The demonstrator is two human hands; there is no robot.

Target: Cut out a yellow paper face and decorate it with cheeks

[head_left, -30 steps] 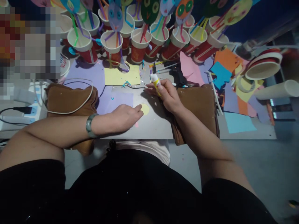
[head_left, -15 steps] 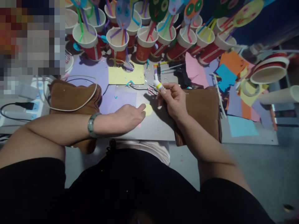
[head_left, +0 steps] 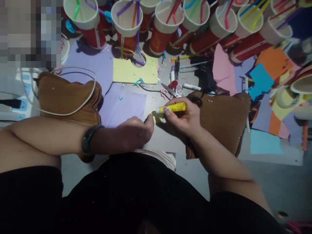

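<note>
My right hand [head_left: 186, 118] is closed around a glue stick [head_left: 175, 107] with a yellow base, its white end pointing left. Just under that end lies a small rounded yellow paper piece [head_left: 158, 119], partly covered by my fingers. My left hand [head_left: 133, 135], wearing a bracelet, has its thumb and finger pinched at the left edge of this piece. Beyond the glue stick a pair of scissors [head_left: 169, 89] lies on the table with its blades pointing away to the left. A purple paper sheet [head_left: 124, 105] extends behind my left hand.
Red-and-white paper cups [head_left: 162, 37] with colored straws line the back. A yellow sheet with a cut-out [head_left: 133, 73] lies before them. Brown cushions [head_left: 69, 97] [head_left: 219, 120] flank the work area. Pens [head_left: 176, 70], paper scraps [head_left: 262, 81], a white cable [head_left: 95, 87] and a power strip [head_left: 23, 91] surround it.
The glue stick has turned from slanting up to nearly level, and its white end is now close to the yellow piece. My left hand stays by that piece. The view has shifted closer.
</note>
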